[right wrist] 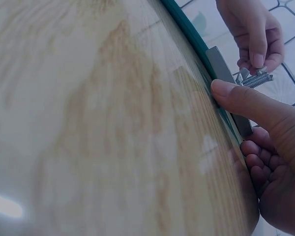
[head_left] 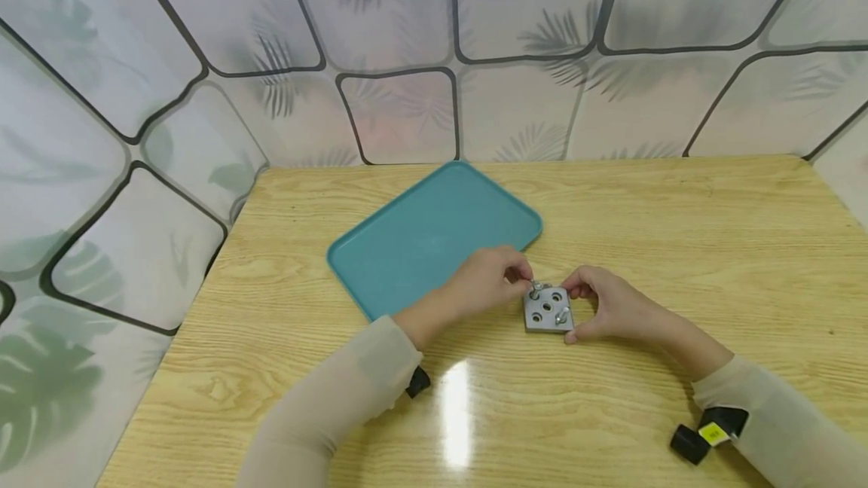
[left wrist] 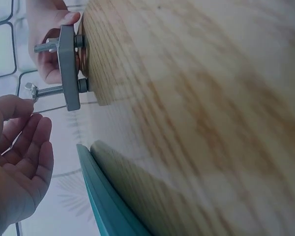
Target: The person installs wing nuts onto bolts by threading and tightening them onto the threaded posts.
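Observation:
A square grey metal plate (head_left: 547, 309) with several round holes stands slightly above the wooden table, raised on bolt heads (left wrist: 82, 85). Two threaded bolts pass up through it at opposite corners. One bolt (left wrist: 50, 91) carries a wing nut (left wrist: 30, 89) near its tip; the other has a wing nut (head_left: 562, 315) down close to the plate. My left hand (head_left: 484, 281) pinches the wing nut at the far-left corner between thumb and forefinger. With thumb at the near edge and fingers at the far edge, my right hand (head_left: 613, 306) grips the plate's right side.
A teal tray (head_left: 434, 232) lies on the wooden table (head_left: 305, 367), behind and left of the plate. Past the table's back edge hangs a patterned curtain-like backdrop (head_left: 407, 115). Black wrist devices (head_left: 690, 443) sit at both sleeves.

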A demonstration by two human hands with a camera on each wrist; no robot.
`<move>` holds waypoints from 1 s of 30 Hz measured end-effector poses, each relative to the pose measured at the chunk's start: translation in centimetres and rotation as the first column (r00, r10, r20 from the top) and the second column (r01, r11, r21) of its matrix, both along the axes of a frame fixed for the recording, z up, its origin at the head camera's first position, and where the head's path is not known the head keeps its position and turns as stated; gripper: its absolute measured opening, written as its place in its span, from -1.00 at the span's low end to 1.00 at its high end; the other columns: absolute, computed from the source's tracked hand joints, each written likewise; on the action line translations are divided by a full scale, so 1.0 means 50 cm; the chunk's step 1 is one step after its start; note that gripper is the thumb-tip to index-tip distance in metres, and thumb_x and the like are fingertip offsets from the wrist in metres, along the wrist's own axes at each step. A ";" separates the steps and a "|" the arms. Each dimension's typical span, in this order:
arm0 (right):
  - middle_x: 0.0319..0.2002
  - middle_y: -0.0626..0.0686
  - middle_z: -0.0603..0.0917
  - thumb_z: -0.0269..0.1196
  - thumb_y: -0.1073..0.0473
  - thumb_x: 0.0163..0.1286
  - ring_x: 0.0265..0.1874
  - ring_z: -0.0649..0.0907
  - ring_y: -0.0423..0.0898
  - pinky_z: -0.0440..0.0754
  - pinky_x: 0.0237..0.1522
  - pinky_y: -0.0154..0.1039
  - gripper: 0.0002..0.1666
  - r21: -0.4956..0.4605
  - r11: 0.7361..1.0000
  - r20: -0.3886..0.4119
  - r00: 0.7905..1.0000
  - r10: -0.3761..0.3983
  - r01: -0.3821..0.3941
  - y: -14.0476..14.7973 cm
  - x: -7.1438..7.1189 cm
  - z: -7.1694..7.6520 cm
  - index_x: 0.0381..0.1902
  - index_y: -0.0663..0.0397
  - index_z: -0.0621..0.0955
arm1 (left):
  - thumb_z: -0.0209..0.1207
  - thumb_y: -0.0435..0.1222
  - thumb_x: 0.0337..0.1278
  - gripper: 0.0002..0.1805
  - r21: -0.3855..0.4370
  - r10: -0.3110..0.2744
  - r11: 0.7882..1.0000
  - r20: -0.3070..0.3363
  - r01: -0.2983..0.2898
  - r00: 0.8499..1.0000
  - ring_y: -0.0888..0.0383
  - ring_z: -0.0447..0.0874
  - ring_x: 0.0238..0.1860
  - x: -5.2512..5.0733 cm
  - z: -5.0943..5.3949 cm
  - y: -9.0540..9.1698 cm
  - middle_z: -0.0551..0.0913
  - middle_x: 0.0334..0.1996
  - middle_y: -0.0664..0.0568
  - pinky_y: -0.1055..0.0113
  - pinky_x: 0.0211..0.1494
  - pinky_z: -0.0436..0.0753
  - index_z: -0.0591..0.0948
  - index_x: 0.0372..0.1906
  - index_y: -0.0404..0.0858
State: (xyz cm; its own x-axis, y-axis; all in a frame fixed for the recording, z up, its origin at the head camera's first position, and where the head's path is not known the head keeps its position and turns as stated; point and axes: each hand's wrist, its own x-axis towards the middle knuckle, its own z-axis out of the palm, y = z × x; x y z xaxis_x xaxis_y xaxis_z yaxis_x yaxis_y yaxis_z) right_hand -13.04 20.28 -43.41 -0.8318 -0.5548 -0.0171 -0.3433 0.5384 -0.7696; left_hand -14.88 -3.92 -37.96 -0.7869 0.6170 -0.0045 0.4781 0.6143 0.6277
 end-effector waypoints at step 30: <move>-0.20 0.00 0.51 0.56 -0.02 -0.14 -0.24 0.44 -0.19 0.45 -0.19 -0.37 -0.19 0.069 0.997 0.006 1.000 0.023 -0.024 -0.003 0.001 0.019 0.00 0.25 0.49 | 0.17 -0.34 0.21 -0.92 0.077 -0.142 0.987 -0.016 0.143 0.990 0.26 0.55 -0.24 -0.022 -0.010 -0.024 0.60 -0.29 0.09 0.56 -0.16 0.50 0.65 -0.26 -0.22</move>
